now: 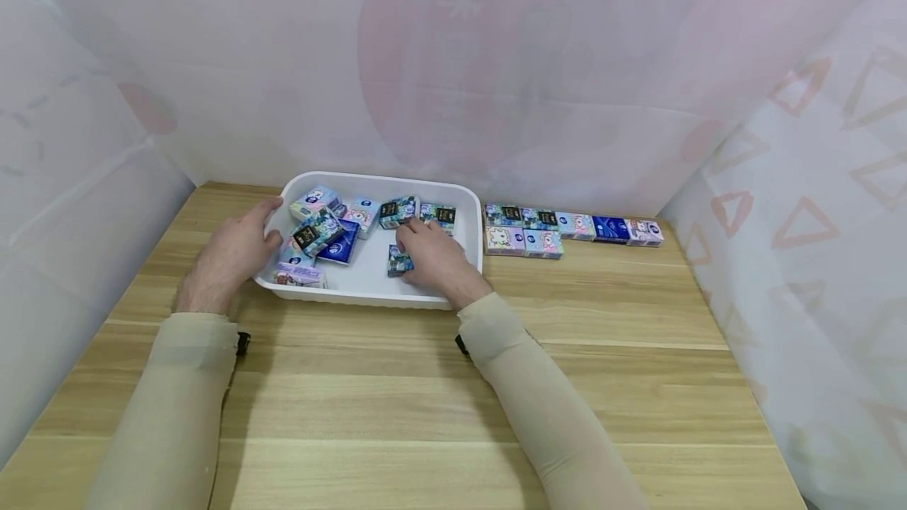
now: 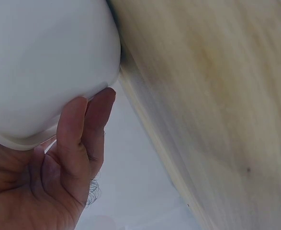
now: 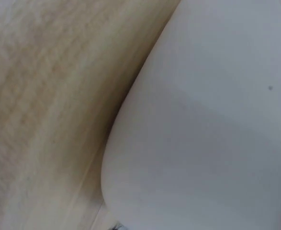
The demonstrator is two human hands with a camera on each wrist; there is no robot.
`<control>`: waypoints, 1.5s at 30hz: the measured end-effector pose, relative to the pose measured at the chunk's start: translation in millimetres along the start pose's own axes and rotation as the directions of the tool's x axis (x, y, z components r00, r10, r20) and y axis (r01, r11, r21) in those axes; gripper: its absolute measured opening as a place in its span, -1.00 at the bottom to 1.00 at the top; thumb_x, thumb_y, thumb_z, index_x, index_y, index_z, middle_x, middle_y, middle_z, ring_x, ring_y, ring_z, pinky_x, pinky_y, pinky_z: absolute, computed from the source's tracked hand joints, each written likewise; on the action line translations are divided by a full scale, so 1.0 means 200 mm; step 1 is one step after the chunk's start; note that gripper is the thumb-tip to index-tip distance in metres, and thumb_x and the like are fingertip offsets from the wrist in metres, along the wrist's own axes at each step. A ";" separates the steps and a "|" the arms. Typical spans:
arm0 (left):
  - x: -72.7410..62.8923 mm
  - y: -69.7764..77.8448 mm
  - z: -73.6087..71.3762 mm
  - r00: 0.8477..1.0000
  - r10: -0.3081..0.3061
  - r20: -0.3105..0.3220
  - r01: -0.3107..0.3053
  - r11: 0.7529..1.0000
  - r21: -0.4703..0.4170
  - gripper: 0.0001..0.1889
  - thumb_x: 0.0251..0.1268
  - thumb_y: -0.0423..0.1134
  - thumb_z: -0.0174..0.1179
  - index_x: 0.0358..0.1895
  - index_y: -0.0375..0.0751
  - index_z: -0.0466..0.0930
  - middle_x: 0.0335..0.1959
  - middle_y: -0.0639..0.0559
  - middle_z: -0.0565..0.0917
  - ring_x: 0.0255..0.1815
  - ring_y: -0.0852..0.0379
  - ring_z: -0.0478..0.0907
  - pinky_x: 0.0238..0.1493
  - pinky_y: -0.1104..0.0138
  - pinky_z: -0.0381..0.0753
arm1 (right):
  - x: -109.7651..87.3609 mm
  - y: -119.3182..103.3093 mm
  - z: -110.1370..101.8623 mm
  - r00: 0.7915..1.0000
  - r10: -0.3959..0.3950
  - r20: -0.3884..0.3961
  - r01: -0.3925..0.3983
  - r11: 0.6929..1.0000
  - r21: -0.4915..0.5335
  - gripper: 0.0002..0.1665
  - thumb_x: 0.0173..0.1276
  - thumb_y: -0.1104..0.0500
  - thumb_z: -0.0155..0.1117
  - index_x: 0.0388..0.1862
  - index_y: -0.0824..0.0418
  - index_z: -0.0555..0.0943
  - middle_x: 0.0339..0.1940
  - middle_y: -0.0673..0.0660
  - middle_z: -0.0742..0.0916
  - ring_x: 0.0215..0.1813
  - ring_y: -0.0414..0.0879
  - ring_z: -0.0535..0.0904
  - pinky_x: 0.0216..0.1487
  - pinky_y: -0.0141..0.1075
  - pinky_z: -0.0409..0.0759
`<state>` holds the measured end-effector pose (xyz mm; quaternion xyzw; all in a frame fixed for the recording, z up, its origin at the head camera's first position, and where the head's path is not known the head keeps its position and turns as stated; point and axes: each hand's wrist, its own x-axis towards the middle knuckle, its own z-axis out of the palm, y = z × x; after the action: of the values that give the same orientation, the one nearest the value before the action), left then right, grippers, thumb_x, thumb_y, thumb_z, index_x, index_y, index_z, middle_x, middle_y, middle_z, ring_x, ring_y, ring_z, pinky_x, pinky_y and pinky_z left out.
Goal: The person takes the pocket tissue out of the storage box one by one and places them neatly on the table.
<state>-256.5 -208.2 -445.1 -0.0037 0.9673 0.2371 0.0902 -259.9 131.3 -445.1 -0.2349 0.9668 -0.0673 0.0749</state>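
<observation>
A white plastic bin (image 1: pixel 368 299) holds several small tissue packs in mixed prints. At its left side my left hand (image 1: pixel 237 254) grips the rim, and in the left wrist view the fingers (image 2: pixel 71 136) curl against the outside wall. My right hand (image 1: pixel 435 258) reaches into the right half of the bin. Its fingers and thumb pinch a dark floral tissue pack (image 1: pixel 398 261), partly covered by the hand. Just beyond the fingertips lie another dark floral pack (image 1: pixel 399 212) and a similar flat one (image 1: pixel 439 216). The bin wall fills much of the right wrist view, hiding that hand.
Right of the bin, tissue packs stand in two rows: a back row with a dark blue pack (image 1: pixel 611 229) and a shorter front row with a pink pack (image 1: pixel 505 241). Piled at the bin's left are a blue pack (image 1: pixel 340 242) and others. A fabric wall (image 1: pixel 602 124) borders the wooden table (image 1: pixel 354 400).
</observation>
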 end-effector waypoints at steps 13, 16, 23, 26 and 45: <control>0.02 -0.02 0.01 1.000 -0.013 -0.007 0.012 1.000 -0.010 -0.21 0.93 -0.19 0.01 1.00 -0.02 -0.08 0.50 -0.79 0.53 0.09 -0.50 0.82 -0.29 0.05 0.86 | -0.04 0.05 -0.03 0.999 -0.029 0.018 0.027 0.998 0.059 -0.51 0.51 0.13 0.75 0.25 0.02 0.66 0.39 0.04 0.78 0.42 0.06 0.62 0.51 -0.02 0.75; 0.02 -0.02 0.02 1.000 -0.014 -0.006 0.014 1.000 -0.015 -0.20 0.92 -0.19 0.03 1.00 0.00 -0.08 0.50 -0.79 0.53 0.10 -0.52 0.82 -0.28 0.03 0.88 | -0.06 0.05 -0.05 0.999 -0.027 0.017 0.026 0.998 0.064 -0.50 0.50 0.13 0.76 0.25 0.01 0.65 0.37 0.02 0.77 0.42 0.06 0.61 0.54 -0.02 0.74; 0.00 -0.01 0.00 1.000 -0.008 0.008 0.008 1.000 -0.014 -0.22 0.96 -0.18 0.00 1.00 -0.08 -0.10 0.49 -0.78 0.53 0.18 -0.57 0.79 -0.20 -0.03 0.90 | -0.12 0.09 -0.13 1.000 -0.013 -0.015 0.014 0.994 0.108 -0.54 0.50 0.15 0.75 0.23 0.04 0.68 0.27 0.02 0.78 0.33 0.05 0.58 0.50 -0.06 0.71; 0.00 -0.01 0.01 1.000 -0.007 0.008 0.007 1.000 -0.017 -0.22 0.95 -0.19 -0.01 1.00 -0.08 -0.11 0.48 -0.77 0.54 0.17 -0.56 0.79 -0.18 -0.05 0.91 | -0.15 0.13 -0.17 0.999 -0.012 -0.039 0.017 0.993 0.121 -0.55 0.53 0.19 0.73 0.24 0.08 0.69 0.32 0.05 0.78 0.33 0.09 0.59 0.47 -0.04 0.73; -0.01 0.00 0.00 1.000 0.016 -0.015 -0.016 1.000 -0.003 -0.24 0.92 -0.20 0.00 0.98 -0.13 -0.04 0.35 -0.78 0.62 -0.08 -0.41 0.81 -0.30 0.04 0.82 | -0.38 0.45 -0.35 0.984 0.067 -0.167 -0.031 0.977 0.211 -0.51 0.51 0.24 0.73 0.28 0.22 0.68 0.39 0.23 0.81 0.53 0.28 0.60 0.70 0.17 0.58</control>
<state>-255.3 -208.6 -444.3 0.0022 0.9676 0.2391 0.0813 -246.7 253.0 -382.3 -0.1950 0.9629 -0.1860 0.0162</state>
